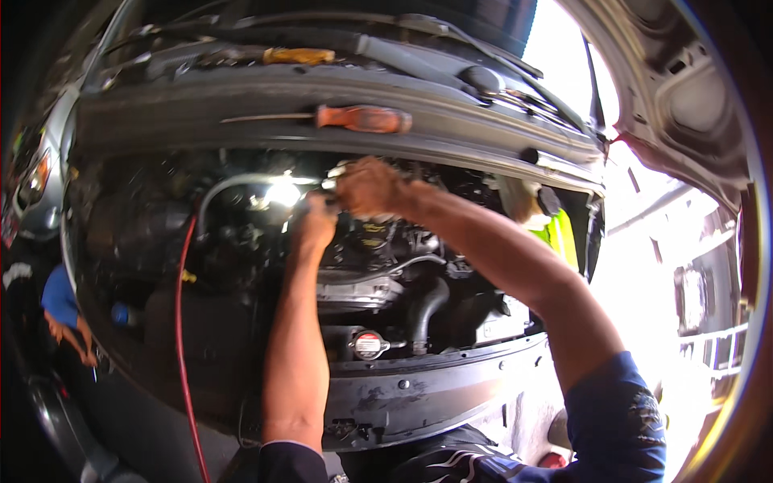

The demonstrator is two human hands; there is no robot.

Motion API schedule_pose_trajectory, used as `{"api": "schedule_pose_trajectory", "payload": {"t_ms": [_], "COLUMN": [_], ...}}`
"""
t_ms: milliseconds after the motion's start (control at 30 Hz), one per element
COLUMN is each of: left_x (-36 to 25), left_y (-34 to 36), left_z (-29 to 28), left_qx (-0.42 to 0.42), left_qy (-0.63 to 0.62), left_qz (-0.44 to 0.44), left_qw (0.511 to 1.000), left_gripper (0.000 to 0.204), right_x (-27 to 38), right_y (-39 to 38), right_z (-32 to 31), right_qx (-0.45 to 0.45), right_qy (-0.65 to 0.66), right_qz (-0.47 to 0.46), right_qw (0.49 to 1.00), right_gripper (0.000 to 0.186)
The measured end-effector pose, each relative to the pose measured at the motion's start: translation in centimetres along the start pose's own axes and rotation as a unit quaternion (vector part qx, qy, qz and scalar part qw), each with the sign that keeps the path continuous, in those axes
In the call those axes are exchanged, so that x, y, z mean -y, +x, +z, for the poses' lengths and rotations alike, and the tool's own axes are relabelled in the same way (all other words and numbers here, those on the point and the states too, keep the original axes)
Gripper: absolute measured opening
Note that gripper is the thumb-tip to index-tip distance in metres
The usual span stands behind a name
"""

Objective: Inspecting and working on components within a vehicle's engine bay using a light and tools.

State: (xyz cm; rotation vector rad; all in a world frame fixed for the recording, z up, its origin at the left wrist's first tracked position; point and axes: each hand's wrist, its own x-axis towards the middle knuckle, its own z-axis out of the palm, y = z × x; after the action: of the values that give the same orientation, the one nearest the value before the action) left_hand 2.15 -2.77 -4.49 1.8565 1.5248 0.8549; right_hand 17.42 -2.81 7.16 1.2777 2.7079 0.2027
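Both my arms reach over an open car engine bay to its rear. My left hand (320, 213) is closed beside a glaring white light (282, 193), its fingertips touching or nearly touching my right hand. Curled into a fist, my right hand (372, 190) sits just to the right, above the engine's dark rear parts. Whatever lies in the fingers of either hand is hidden and blurred. A pale curved tube (233, 182) runs from the left toward the light and my hands. Below them shows a black oil filler cap (372, 235).
An orange-handled screwdriver (366, 119) lies on the cowl, with a yellow-handled tool (298, 55) farther back. A red hose (181, 322) hangs across the left side. The radiator cap (368, 345) is near the front. The raised hood (692, 105) is at right; another person (63, 298) is at left.
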Motion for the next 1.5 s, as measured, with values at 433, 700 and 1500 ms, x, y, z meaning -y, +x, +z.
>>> {"api": "schedule_pose_trajectory", "payload": {"t_ms": [433,700,1500], "left_x": [1.5,2.7,-4.5], "left_y": [0.2,0.9,-0.1], "left_z": [-0.1,0.1,-6.7], "left_qx": [0.071,0.067,0.006], "left_qy": [0.013,0.063,-0.205], "left_qz": [-0.023,0.121,0.077], "left_qw": [0.997,0.988,0.976], "left_gripper": [0.037,0.032,0.019], "right_x": [1.1,3.2,11.6], "right_y": [-0.6,-4.9,-30.6], "right_z": [0.0,-1.9,-2.5], "right_qx": [-0.04,-0.196,-0.231], "right_qy": [0.006,0.01,0.176], "right_qz": [-0.012,0.147,0.349], "right_qw": [0.999,0.97,0.891], "right_gripper": [0.026,0.034,0.053]}}
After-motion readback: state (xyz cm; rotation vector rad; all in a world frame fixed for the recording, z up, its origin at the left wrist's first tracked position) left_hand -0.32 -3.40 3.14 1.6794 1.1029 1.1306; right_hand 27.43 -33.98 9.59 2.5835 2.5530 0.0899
